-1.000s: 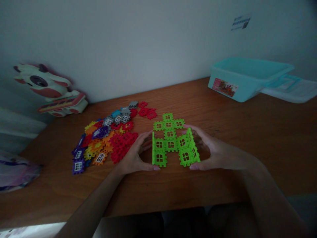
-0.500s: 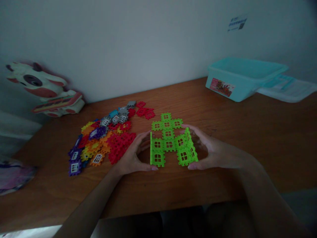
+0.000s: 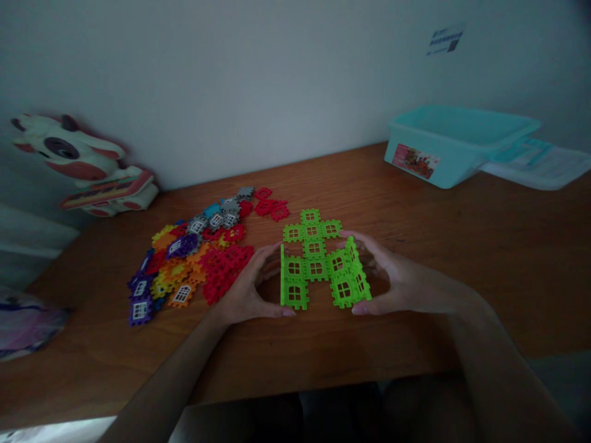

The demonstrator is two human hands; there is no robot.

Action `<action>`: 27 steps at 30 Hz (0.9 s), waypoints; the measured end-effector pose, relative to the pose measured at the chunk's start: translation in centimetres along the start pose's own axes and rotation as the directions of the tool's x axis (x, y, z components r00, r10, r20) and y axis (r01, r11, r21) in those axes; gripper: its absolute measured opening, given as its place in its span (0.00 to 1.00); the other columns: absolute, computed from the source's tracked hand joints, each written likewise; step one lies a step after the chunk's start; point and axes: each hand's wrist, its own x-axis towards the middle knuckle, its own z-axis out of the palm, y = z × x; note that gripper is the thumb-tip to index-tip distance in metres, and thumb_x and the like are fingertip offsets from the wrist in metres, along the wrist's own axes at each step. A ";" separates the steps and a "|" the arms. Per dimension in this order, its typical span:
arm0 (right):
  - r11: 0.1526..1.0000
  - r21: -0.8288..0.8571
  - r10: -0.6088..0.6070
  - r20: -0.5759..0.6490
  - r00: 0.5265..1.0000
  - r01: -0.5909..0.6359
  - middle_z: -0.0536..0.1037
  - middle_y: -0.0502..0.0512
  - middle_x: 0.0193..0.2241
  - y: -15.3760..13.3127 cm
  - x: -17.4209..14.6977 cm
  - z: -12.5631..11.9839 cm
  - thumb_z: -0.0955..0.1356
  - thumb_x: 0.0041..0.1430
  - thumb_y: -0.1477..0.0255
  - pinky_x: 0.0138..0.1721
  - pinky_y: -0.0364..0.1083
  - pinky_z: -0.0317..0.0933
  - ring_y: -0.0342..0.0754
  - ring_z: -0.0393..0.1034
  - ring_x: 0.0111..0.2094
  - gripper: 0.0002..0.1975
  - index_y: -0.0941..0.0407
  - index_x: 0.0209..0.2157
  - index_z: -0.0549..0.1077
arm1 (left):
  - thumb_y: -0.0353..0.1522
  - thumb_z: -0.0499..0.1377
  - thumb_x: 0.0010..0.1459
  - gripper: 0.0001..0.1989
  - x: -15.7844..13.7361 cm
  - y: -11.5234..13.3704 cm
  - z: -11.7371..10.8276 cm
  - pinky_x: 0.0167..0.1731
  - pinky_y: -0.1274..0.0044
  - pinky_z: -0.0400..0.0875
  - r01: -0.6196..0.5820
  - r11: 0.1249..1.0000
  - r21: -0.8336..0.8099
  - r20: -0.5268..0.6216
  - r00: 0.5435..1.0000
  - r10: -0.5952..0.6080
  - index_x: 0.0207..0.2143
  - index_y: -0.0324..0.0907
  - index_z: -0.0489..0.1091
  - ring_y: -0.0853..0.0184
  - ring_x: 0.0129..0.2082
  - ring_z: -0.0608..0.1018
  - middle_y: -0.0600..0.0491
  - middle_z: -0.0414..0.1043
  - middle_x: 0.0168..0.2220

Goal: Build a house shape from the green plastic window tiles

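On the wooden table lies a lime-green assembly of interlocking window tiles (image 3: 315, 268), joined in a cross-like shape with two legs toward me. Its left and right outer edges carry tiles that stand upright. My left hand (image 3: 247, 286) grips the upright left side, thumb at the near end and fingers behind. At the other side my right hand (image 3: 392, 277) holds the upright right wall (image 3: 356, 271), thumb at its near corner and fingers around the far end. The fingertips behind both walls are partly hidden.
Left of my hands is a pile of interlocking tiles (image 3: 178, 271) in red, orange, purple and grey. A cow-shaped toy keyboard (image 3: 108, 191) stands at the back left. A turquoise bin (image 3: 443, 163) with a translucent lid (image 3: 540, 169) sits at the back right. A plastic bag (image 3: 28, 323) lies far left.
Both hands keep their hold on the green assembly, which stays almost in the same place. The view has shifted very slightly.
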 end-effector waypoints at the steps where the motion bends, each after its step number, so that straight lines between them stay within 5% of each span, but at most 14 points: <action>1: 1.000 0.002 -0.003 0.002 1.000 0.003 0.61 0.57 0.67 0.0 0.0 0.0 0.79 0.47 0.62 0.61 0.60 0.63 0.60 0.63 0.63 0.57 0.42 0.70 0.44 | 0.29 0.77 0.39 0.56 0.0 0.0 0.0 0.64 0.50 0.58 -0.001 1.000 -0.001 -0.002 1.000 0.001 0.67 0.54 0.53 0.48 0.68 0.60 0.43 0.51 0.68; 18: 0.984 -0.178 -0.040 -0.115 0.993 0.019 0.56 0.54 0.70 -0.3 0.8 0.9 0.79 0.45 0.57 0.65 0.65 0.54 0.63 0.56 0.67 0.57 0.41 0.70 0.47 | 0.33 0.76 0.41 0.53 0.3 0.7 0.6 0.63 0.51 0.62 -0.015 0.998 0.058 -0.049 0.999 0.018 0.67 0.57 0.54 0.47 0.68 0.59 0.46 0.52 0.67; 27: 0.947 -0.294 -0.175 -0.151 0.973 0.125 0.60 0.54 0.68 -1.4 2.0 2.2 0.79 0.44 0.54 0.65 0.65 0.53 0.64 0.55 0.67 0.54 0.41 0.68 0.53 | 0.45 0.76 0.39 0.58 1.0 2.1 0.6 0.61 0.47 0.62 -0.089 0.898 0.430 -0.008 0.995 0.102 0.69 0.60 0.49 0.45 0.63 0.64 0.45 0.56 0.64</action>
